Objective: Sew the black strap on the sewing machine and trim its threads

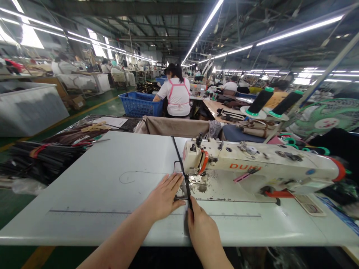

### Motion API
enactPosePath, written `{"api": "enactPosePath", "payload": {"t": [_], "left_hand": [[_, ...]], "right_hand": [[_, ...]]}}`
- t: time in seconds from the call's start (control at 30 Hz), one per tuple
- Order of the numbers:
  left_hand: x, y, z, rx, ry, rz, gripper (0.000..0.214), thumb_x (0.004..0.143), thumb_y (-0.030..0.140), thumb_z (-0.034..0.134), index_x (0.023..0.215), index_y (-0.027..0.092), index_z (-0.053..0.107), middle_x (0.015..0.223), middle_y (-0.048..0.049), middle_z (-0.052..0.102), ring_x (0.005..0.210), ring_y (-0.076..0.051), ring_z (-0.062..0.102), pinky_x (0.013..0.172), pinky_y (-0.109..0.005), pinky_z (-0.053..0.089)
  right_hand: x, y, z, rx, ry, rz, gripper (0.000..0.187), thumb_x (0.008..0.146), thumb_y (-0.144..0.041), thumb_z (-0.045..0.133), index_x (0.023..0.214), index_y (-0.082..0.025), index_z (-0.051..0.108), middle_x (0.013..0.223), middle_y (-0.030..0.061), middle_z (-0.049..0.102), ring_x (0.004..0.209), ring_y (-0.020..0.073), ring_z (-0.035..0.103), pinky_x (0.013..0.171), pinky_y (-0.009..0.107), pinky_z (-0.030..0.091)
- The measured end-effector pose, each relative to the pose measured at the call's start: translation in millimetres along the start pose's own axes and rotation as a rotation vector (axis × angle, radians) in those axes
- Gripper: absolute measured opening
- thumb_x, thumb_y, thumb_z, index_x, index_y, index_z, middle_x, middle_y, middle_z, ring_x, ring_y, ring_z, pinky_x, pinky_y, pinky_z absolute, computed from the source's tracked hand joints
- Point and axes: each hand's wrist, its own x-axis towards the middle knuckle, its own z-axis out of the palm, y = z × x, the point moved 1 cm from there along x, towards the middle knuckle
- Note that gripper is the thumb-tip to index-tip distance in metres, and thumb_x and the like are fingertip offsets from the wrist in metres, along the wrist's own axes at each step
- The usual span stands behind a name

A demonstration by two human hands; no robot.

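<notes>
Big white counter fills the near part of the view, with an industrial sewing machine, cream with a red "DUK" label, on its right side. Two black thread cones stand behind the machine. Bundle of black straps lies left of the counter. Far ahead, a co-worker sits beside a blue plastic basket.

Long, narrow black strap runs straight from far to near, passing under the machine's presser foot, its near end just past the needle area. Left hand lies flat on the counter, grip wide, fingertips touching the strap's left side. Right hand is at the strap's near end; cannot tell if its grip is pinching.
</notes>
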Motion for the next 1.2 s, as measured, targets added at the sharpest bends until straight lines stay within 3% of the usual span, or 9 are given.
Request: {"api": "enactPosePath", "payload": {"t": [0.13, 0.3, 0.53, 0.77, 1.0, 1.2], "left_hand": [[3, 3, -6.5, -0.023, -0.019, -0.007, 0.071, 0.105, 0.065, 0.038, 0.164, 0.026, 0.030, 0.169, -0.0067, 0.039, 0.159, -0.031, 0.029, 0.129, -0.058, 0.028], [8, 4, -7.5, -0.044, -0.027, -0.041, 0.062, 0.107, 0.059, 0.038, 0.161, 0.028, 0.038, 0.165, -0.0059, 0.045, 0.157, -0.031, 0.032, 0.128, -0.063, 0.027], [8, 4, -9.0, -0.051, -0.043, -0.041, 0.066, 0.105, 0.064, 0.041, 0.161, 0.030, 0.037, 0.166, -0.0048, 0.044, 0.158, -0.032, 0.031, 0.128, -0.066, 0.026], [7, 4, -6.7, -0.028, -0.043, -0.026, 0.067, 0.105, 0.064, 0.039, 0.162, 0.030, 0.035, 0.167, -0.0049, 0.041, 0.158, -0.032, 0.031, 0.128, -0.063, 0.028], [-8, 2, 11.9, 0.029, 0.069, -0.072, 0.090, 0.102, 0.069, 0.042, 0.169, 0.018, 0.008, 0.169, -0.0172, 0.034, 0.156, -0.030, 0.036, 0.128, -0.052, 0.033], [-10, 0, 15.8, 0.046, 0.077, -0.058, 0.093, 0.102, 0.069, 0.042, 0.169, 0.019, 0.001, 0.170, -0.0176, 0.031, 0.156, -0.031, 0.036, 0.128, -0.051, 0.034]], "right_hand": [[0, -1, 1, -0.007, 0.004, 0.000, 0.048, 0.105, -0.017, 0.040, 0.151, -0.010, 0.053, 0.119, 0.0183, 0.080, 0.093, 0.0316, 0.082, 0.079, 0.040, 0.063], [1, 1, 1, -0.017, 0.010, 0.001, 0.049, 0.105, -0.018, 0.040, 0.153, -0.012, 0.052, 0.117, 0.0175, 0.081, 0.090, 0.0296, 0.082, 0.076, 0.036, 0.062], [2, -1, 4, -0.046, 0.005, -0.004, 0.049, 0.105, -0.018, 0.040, 0.153, -0.012, 0.052, 0.117, 0.0176, 0.081, 0.091, 0.0282, 0.082, 0.076, 0.034, 0.062], [-3, -1, 1, -0.140, -0.007, -0.021, 0.048, 0.105, -0.018, 0.044, 0.152, -0.010, 0.053, 0.093, 0.0141, 0.084, 0.079, 0.0302, 0.083, 0.068, 0.036, 0.063], [-19, 5, 1, -0.224, -0.019, -0.094, 0.050, 0.103, -0.013, 0.049, 0.153, -0.013, 0.053, 0.090, 0.0122, 0.084, 0.077, 0.0272, 0.083, 0.068, 0.033, 0.064], [-16, 1, -4, -0.245, -0.066, -0.068, 0.054, 0.100, -0.007, 0.048, 0.154, -0.011, 0.052, 0.090, 0.0127, 0.084, 0.079, 0.0295, 0.083, 0.071, 0.038, 0.067]]}}
